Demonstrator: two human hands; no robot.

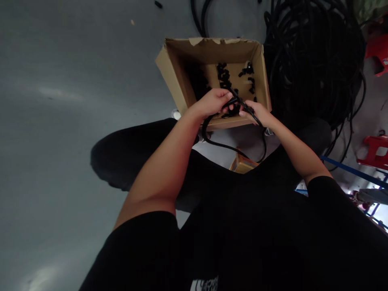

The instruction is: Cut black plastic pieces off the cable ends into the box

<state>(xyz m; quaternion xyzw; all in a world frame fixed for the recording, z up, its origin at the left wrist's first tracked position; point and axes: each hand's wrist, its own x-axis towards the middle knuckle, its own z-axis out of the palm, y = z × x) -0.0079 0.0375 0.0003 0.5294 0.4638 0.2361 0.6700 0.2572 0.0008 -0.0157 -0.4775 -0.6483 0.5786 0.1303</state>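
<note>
A: What's the biggest thing there?

B: The grey floor [54, 141]. Next is the big heap of black hose [315, 60], close by the right edge of the brown box [218, 52]. I guess it's there so it's easy to reach.

A: And why is the box there?

B: It's on the floor in front of the person's legs [136, 151], open at the top. Maybe that's so little things can drop in.

A: Where's the hose they're using?

B: The black hose [204, 129] goes up to both hands, over the box's near edge. The rest hangs down in a loop.

A: How do they hold it?

B: The left hand [214, 101] pinches an end, thumb and fingers closed. The right hand [257, 113] has its fingers bent round a dark strip that looks like more hose. I can't tell how tight, or if a tool is there too. Two hands probably stop it wobbling.

A: Is anything in the way?

B: The heap fills the right side. The hands hide part of the box's near edge. A small brown box [244, 165] sits under the loop, so it might catch.

A: Anything tiny?

B: Little black bits [224, 74] inside the box.
</note>
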